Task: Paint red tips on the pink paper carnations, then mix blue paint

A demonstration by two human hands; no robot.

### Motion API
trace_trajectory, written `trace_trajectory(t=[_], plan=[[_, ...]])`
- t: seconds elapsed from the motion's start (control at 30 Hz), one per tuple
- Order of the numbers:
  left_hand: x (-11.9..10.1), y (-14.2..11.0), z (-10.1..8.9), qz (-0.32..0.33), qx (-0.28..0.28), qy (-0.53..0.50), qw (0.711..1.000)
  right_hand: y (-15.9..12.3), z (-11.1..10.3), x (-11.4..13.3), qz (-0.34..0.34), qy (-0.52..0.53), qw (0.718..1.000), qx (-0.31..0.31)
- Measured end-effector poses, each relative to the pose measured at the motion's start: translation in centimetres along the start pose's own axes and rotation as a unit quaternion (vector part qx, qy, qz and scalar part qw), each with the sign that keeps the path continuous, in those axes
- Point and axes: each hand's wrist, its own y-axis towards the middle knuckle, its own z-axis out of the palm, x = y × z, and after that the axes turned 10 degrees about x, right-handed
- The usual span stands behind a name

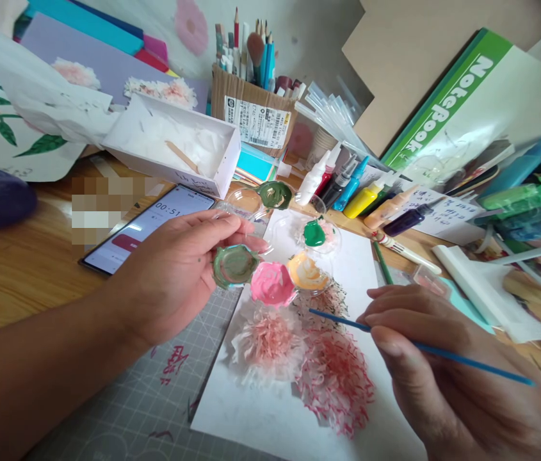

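Note:
My left hand (pixel 178 262) holds a clear plastic paint palette (pixel 280 238) by its left edge, tilted above the paper. Pink paint (pixel 273 285), cream-yellow paint (pixel 307 271), bright green paint (pixel 314 233) and dark green paint lie in its wells. Pinched in my right hand (pixel 424 358) is a thin blue stick (pixel 462 361); no bristles show at its ends. Its left end is just below the cream well. Beneath, a pale pink ruffled flower (pixel 273 342) and a red-edged ruffled flower (pixel 335 384) rest on white paper (pixel 246 416). A third, dark-flecked flower (pixel 330 301) is partly hidden by the palette.
A phone (pixel 129 240) showing a timer lies left, near a white box (pixel 212 153). Several paint bottles (pixel 361 198) stand behind the palette, before a cardboard box (pixel 255 118) of brushes and pencils. A grey cutting mat (pixel 145 397) lies under the paper. A notebook (pixel 462 89) leans behind.

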Motion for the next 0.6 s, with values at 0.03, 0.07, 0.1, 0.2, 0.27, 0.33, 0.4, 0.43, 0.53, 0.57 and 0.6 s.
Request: trace_trajectory(t=[0.03,0.07,0.1,0.2,0.27,0.33,0.4,0.43,0.53,0.57,0.6], plan=[[0.00,0.03,0.02,0.000,0.001,-0.001,1.000,-0.08,0.03,-0.04,0.003,0.003,1.000,-0.003],[0.00,0.07,0.03,-0.001,0.001,-0.002,1.000,-0.16,0.06,-0.08,0.001,0.007,1.000,-0.008],[0.00,0.09,0.04,-0.001,0.001,-0.002,1.000,-0.19,0.10,-0.11,-0.002,0.012,1.000,-0.014],[0.03,0.08,0.01,0.002,0.001,0.002,1.000,-0.04,0.23,-0.11,-0.004,0.013,1.000,-0.014],[0.03,0.02,-0.03,0.002,-0.001,0.001,1.000,0.16,0.30,-0.03,0.000,0.005,1.000,0.006],[0.00,-0.04,-0.06,0.001,0.001,0.000,1.000,0.24,0.32,0.05,0.001,0.000,1.000,0.010],[-0.05,-0.07,-0.05,0.002,0.006,-0.001,1.000,0.17,0.31,0.07,0.002,0.004,1.000,-0.010],[-0.08,-0.06,-0.03,0.002,0.008,-0.001,1.000,0.11,0.30,0.07,0.005,0.007,1.000,-0.025],[-0.10,-0.01,0.06,0.004,0.006,-0.003,1.000,0.04,0.26,0.11,0.005,0.011,1.000,-0.023],[-0.08,0.02,0.09,0.004,0.005,-0.003,1.000,0.08,0.24,0.16,0.004,0.009,1.000,-0.012],[-0.06,0.04,0.12,0.004,0.004,-0.002,1.000,0.15,0.21,0.22,0.004,0.007,1.000,0.001]])
